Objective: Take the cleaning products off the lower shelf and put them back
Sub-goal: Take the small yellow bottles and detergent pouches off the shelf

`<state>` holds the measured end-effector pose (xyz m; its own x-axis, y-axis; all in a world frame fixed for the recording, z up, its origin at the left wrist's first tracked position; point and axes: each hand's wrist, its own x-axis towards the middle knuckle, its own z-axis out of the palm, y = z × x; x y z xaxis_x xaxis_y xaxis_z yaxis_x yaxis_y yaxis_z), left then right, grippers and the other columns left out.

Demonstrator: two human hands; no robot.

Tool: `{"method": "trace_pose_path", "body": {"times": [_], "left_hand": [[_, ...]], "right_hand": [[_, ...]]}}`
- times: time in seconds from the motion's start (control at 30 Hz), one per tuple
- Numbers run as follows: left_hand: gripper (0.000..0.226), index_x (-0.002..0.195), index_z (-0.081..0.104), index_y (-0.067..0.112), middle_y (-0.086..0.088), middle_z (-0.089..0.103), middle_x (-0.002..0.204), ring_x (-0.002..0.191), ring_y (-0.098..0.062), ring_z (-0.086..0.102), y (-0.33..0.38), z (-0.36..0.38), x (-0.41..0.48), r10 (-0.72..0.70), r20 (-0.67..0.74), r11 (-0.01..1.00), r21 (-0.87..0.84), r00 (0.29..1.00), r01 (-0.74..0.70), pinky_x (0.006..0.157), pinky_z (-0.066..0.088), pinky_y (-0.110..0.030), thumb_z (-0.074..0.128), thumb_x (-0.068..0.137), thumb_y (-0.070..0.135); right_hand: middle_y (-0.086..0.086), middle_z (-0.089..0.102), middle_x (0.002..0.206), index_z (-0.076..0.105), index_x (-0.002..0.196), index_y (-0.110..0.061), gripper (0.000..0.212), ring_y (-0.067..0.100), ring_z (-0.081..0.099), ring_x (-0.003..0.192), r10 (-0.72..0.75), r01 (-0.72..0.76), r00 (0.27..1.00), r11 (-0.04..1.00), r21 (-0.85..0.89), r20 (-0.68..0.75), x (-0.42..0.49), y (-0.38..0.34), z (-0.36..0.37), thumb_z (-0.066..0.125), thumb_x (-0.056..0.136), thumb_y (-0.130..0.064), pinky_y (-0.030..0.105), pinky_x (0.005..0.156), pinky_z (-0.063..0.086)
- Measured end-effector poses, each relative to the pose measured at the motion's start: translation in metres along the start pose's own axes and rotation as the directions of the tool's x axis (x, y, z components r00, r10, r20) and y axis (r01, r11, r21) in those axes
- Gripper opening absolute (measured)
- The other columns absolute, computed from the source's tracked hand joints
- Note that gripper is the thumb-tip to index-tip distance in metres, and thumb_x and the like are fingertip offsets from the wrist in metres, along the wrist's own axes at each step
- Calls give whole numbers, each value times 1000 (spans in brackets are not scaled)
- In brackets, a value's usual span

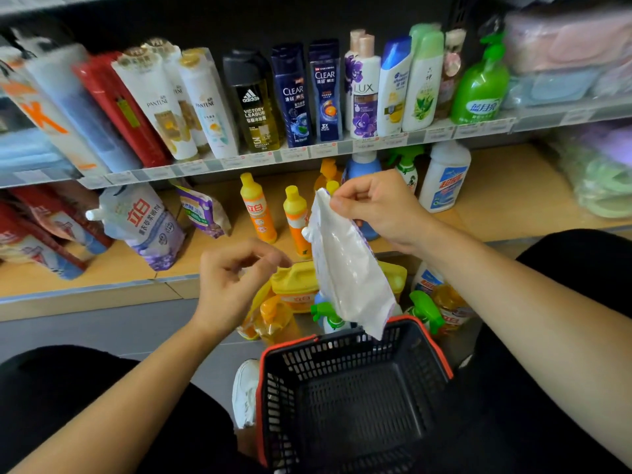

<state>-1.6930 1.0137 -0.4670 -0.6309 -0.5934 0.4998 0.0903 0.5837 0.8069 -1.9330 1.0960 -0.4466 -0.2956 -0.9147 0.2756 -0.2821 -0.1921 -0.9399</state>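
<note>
One white pouch (349, 268) hangs from the right hand (376, 206), which pinches its top edge between thumb and fingers. The long axis of the pouch is almost upright and a little tilted. Its top is toward the shelves, and its bottom corner hangs over the far rim of the black basket (441, 357). The printed side is turned away, so no label on it can be read.

The left hand (236, 278) is near the pouch, to its left and lower. Its fingers are loosely curled and hold nothing.

The lower shelf (506, 200) lies straight ahead, beyond the pouch. The right hand is nearer to it and already has the pouch, so a reach forward probably belongs to this arm. Whether the pouch is going to the shelf or to the basket cannot be told.

On the lower shelf stand yellow bottles (258, 208) with red Chinese writing and a lavender pouch (143, 224). On the shelf above, the readable brands are PANTENE (160, 104), adidas VICTORY LEAGUE (254, 104), CLEAR (294, 97) and LUX (364, 94).
</note>
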Motion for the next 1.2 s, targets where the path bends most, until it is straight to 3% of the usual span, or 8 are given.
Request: {"method": "trace_pose_path", "body": {"times": [0.13, 0.27, 0.33, 0.47, 0.63, 0.87, 1.1, 1.2], "left_hand": [[31, 120, 70, 14, 2, 73, 112, 106, -18, 65, -41, -15, 17, -379, -13, 914, 150, 925, 377, 83, 58, -37, 74, 90, 15], [75, 148, 47, 20, 8, 51, 141, 126, -11, 47, -80, -21, 19, -518, 177, 827, 353, 837, 438, 98, 45, -32, 84, 82, 25], [65, 140, 55, 20, 7, 59, 134, 117, -11, 55, -95, -23, 15, -532, 362, 827, 417, 766, 377, 97, 48, -33, 83, 83, 28], [11, 80, 71, 24, 12, 63, 72, 66, -3, 53, -109, -27, 4, -518, 534, 840, 465, 668, 280, 63, 42, -23, 81, 84, 27], [15, 77, 68, 22, 3, 62, 72, 63, -3, 51, -106, -44, 10, -502, 425, 834, 470, 753, 291, 61, 40, -23, 78, 88, 25], [7, 88, 71, 19, -2, 72, 90, 83, -21, 68, -83, -81, 24, -337, 132, 850, 469, 932, 241, 71, 58, -47, 78, 87, 20], [15, 82, 70, 21, 3, 72, 81, 74, -9, 67, -48, -100, 39, -134, -4, 902, 412, 991, 124, 61, 56, -25, 81, 83, 31], [20, 75, 68, 22, 5, 64, 70, 61, -8, 56, -37, -104, 51, -114, 42, 846, 528, 993, 74, 56, 47, -30, 84, 81, 31]], "right_hand": [[-16, 72, 74, 74, 83, -27, 25, -3, 64, 72, -56, 62, 995, 995, -73, 82, 0, -6, -7, 72, 87, -3, 14, 70, 50], [-11, 72, 79, 74, 88, -22, 18, -3, 63, 75, -97, 121, 983, 981, -152, 156, 0, -11, -12, 74, 86, -4, 14, 74, 49], [-6, 71, 80, 74, 90, -18, 16, -3, 62, 75, -105, 135, 978, 978, -161, 181, 0, -12, -14, 74, 86, -2, 15, 75, 48], [-11, 72, 77, 74, 89, -17, 15, -1, 62, 75, -78, 118, 969, 980, -159, 233, -3, -9, -16, 74, 85, -2, 18, 75, 49], [-10, 76, 78, 76, 94, -17, 16, -2, 66, 75, 32, 1, 961, 993, -118, 276, -3, -1, -36, 74, 81, -8, 14, 72, 51], [-11, 76, 78, 77, 87, -24, 22, -2, 67, 77, 155, -96, 964, 962, -257, 218, 2, 33, -51, 74, 84, -2, 14, 74, 51], [-1, 78, 80, 80, 79, -29, 28, 10, 73, 78, 306, -243, 928, 929, -279, 211, 13, 71, -35, 72, 87, -3, 27, 76, 60], [-2, 77, 78, 78, 81, -23, 22, 5, 70, 76, 336, -239, 905, 909, -340, 262, 15, 82, -9, 73, 87, -2, 25, 75, 58]]}}
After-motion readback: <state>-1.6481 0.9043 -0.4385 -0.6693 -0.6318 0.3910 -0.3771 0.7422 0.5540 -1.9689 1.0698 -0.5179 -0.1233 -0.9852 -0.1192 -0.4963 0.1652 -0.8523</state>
